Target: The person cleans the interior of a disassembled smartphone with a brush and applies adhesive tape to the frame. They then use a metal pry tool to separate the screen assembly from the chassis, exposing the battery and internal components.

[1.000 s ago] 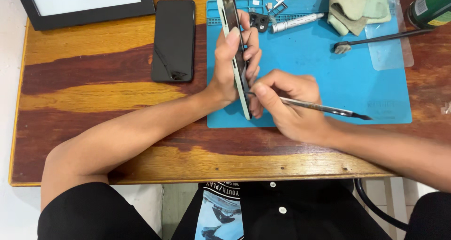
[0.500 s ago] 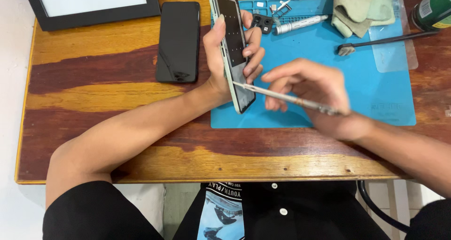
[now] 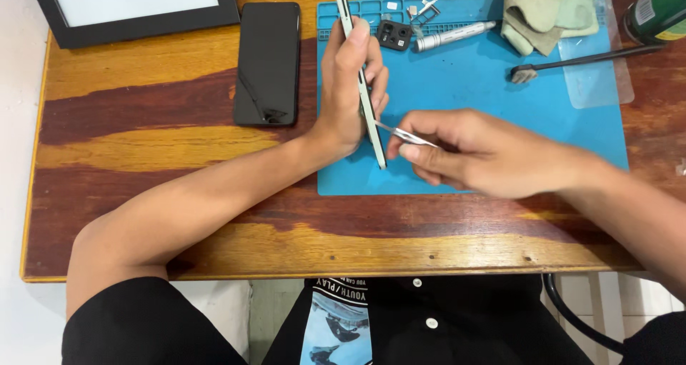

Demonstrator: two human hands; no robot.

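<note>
Seen from above, the left hand [image 3: 348,93] stands a phone [image 3: 359,86] on edge over the blue mat [image 3: 486,86], fingers wrapped around it. The right hand [image 3: 471,151], fingers pinched on tweezers [image 3: 404,135], touches their tip to the phone's edge; a steady grip and light pressure seem wise. A second phone [image 3: 267,61] lies flat on the worktop [image 3: 143,151].

wooden table [image 3: 179,158] — streaked red-brown and yellow | pale floor [image 3: 14,322] at left | light — even, soft
</note>
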